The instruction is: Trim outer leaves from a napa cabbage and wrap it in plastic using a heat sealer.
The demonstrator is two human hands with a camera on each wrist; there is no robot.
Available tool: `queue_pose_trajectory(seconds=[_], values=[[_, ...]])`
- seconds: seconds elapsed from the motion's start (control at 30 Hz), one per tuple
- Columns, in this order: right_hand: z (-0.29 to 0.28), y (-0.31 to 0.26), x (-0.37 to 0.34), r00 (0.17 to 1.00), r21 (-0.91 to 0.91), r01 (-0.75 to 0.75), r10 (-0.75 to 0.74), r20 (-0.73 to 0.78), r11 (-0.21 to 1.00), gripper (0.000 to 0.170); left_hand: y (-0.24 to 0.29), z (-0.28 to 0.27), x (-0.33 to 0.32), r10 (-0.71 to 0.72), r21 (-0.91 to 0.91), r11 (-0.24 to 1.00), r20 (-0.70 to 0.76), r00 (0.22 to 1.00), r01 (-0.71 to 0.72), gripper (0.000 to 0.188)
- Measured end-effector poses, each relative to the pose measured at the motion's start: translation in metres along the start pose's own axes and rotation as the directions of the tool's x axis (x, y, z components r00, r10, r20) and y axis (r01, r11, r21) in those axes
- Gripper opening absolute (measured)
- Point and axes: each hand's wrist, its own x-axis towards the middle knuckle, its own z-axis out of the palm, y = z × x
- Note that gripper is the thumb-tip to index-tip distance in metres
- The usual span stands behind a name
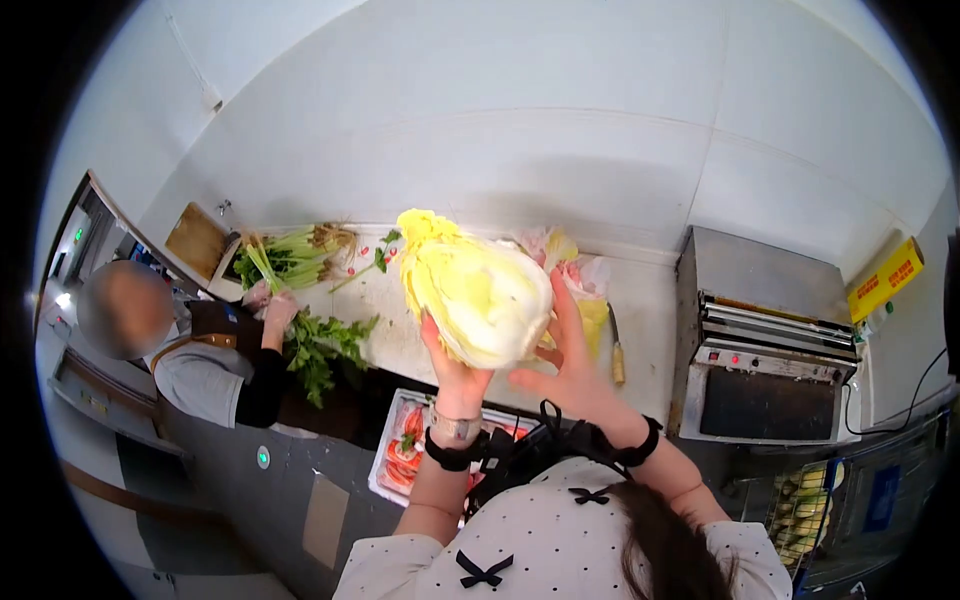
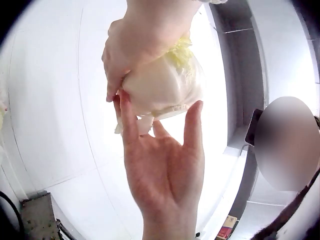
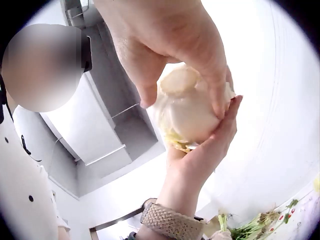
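A Chinese cabbage (image 1: 475,295), yellow at the leafy end and white toward its base, is held up over the counter. My left hand (image 1: 458,382) grips it from below and the side. At the base end is my right hand (image 1: 577,360), its fingers spread along the cabbage and the thumb apart from it. The right wrist view shows the round cut base (image 3: 179,80) under the right hand. A loose pale leaf piece (image 2: 143,125) hangs by the right fingers in the left wrist view. A knife (image 1: 616,350) with a wooden handle lies on the counter to the right.
Another person (image 1: 215,350) handles leafy celery (image 1: 325,345) at left. Plastic bags (image 1: 590,280) lie behind the right hand. A wrapping machine (image 1: 765,340) stands right; a white crate (image 1: 385,470) of red packages sits below the counter (image 1: 650,330). A wire cart (image 1: 805,515) holds produce.
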Motion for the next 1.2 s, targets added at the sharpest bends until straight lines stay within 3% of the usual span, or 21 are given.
queue_pose_trajectory(seconds=[0.03, 0.13, 0.23, 0.33, 0.53, 0.6, 0.73, 0.83, 0.93, 1.0, 1.07, 1.13, 1.2], values=[[0.000, 0.005, 0.000, 0.999, -0.005, 0.049, -0.049, 0.004, 0.999, 0.095, 0.002, 0.000, 0.001, -0.021, -0.080, 0.997, -0.024, 0.999, 0.019, 0.067], [-0.009, 0.029, -0.003, 0.996, -0.039, -0.024, 0.021, -0.083, 0.999, 0.061, 0.004, -0.006, 0.000, 0.026, -0.109, 0.994, -0.068, 0.997, -0.033, 0.063], [-0.010, 0.035, -0.006, 0.991, -0.229, -0.012, -0.019, -0.134, 0.973, 0.029, 0.009, -0.017, -0.005, 0.029, -0.093, 0.995, -0.073, 0.997, -0.036, 0.061], [-0.002, 0.031, -0.005, 0.986, -0.365, -0.037, -0.026, -0.166, 0.930, 0.014, 0.010, -0.020, -0.010, 0.051, -0.043, 0.997, -0.163, 0.985, -0.058, 0.061], [0.002, 0.039, -0.003, 0.985, -0.568, 0.113, -0.168, -0.045, 0.815, 0.012, 0.019, -0.036, -0.012, 0.065, -0.018, 0.997, -0.204, 0.977, -0.070, 0.062], [-0.005, 0.043, -0.007, 0.993, -0.505, 0.018, -0.072, -0.088, 0.863, 0.014, 0.029, -0.037, -0.011, 0.100, -0.040, 0.993, -0.269, 0.958, -0.115, 0.063], [-0.026, 0.061, -0.006, 0.975, -0.445, -0.209, 0.147, -0.168, 0.871, 0.016, 0.057, -0.062, -0.003, 0.221, -0.019, 0.973, -0.232, 0.947, -0.231, 0.063], [-0.049, 0.126, 0.021, 0.993, -0.624, -0.068, -0.006, -0.116, 0.778, 0.023, 0.071, -0.064, -0.005, 0.218, 0.007, 0.974, -0.272, 0.937, -0.224, 0.061], [-0.076, 0.227, 0.025, 0.978, -0.842, -0.094, -0.110, -0.178, 0.531, 0.043, 0.072, -0.068, -0.009, 0.178, -0.022, 0.981, -0.259, 0.949, -0.190, 0.060], [-0.102, 0.245, 0.004, 0.990, -0.980, -0.073, -0.102, -0.093, 0.184, 0.057, 0.069, -0.071, -0.015, 0.160, -0.014, 0.986, -0.229, 0.960, -0.168, 0.060], [-0.128, 0.220, -0.012, 0.954, -0.874, -0.294, 0.056, -0.296, 0.387, 0.061, 0.062, -0.077, -0.020, 0.161, 0.034, 0.987, -0.248, 0.955, -0.158, 0.060], [-0.130, 0.214, -0.039, 0.819, -0.788, -0.536, -0.039, -0.572, 0.302, 0.052, 0.055, -0.087, -0.028, 0.118, 0.007, 0.993, -0.241, 0.963, -0.120, 0.060], [-0.140, 0.231, -0.051, 0.780, -0.747, -0.614, 0.046, -0.624, 0.255, 0.053, 0.045, -0.080, -0.034, 0.114, 0.022, 0.994, -0.231, 0.966, -0.112, 0.059]])
